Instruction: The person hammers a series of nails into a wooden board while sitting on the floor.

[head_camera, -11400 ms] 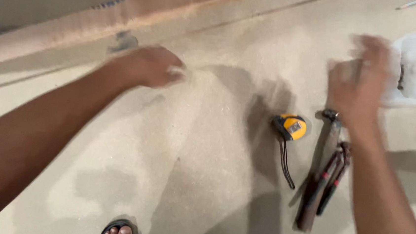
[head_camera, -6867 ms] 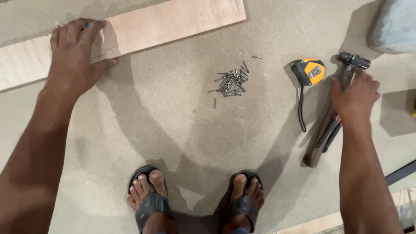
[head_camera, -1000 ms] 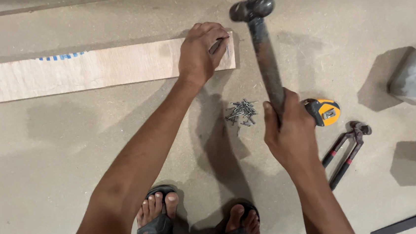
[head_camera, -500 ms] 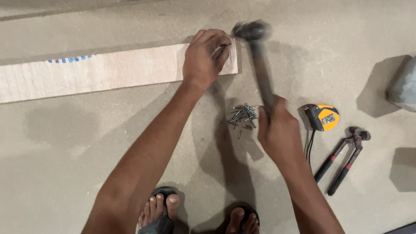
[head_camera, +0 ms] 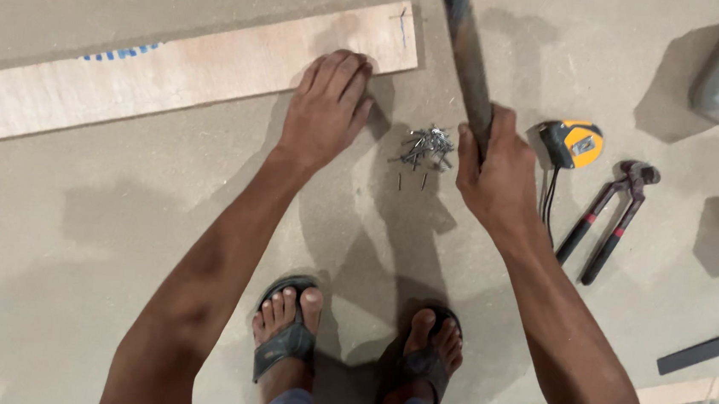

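Head view. Your right hand [head_camera: 498, 174] is closed around the dark handle of the hammer [head_camera: 467, 52], which is raised so far that its head passes out of the top edge of the frame; half a second ago the head was blurred low at the plank's end, so a blow has just landed and the tool has come up again. Your left hand [head_camera: 324, 109] now lies flat, fingers together and extended, pressing on the near edge of the plywood plank [head_camera: 173, 76]; a moment earlier its fingertips were pinched at the plank's right end, as if steadying a nail, and they have since slid back toward you and let go. No nail can be made out standing at that end, which carries only a short blue pencil mark; whether the nail sits flush cannot be told. Between your two hands lies the loose heap of nails [head_camera: 424, 145]. Just beyond your right hand sits the yellow tape measure [head_camera: 576, 144], and farther right the red-handled pincers [head_camera: 610, 217]. Your sandalled feet [head_camera: 289, 333] stand below both hands.
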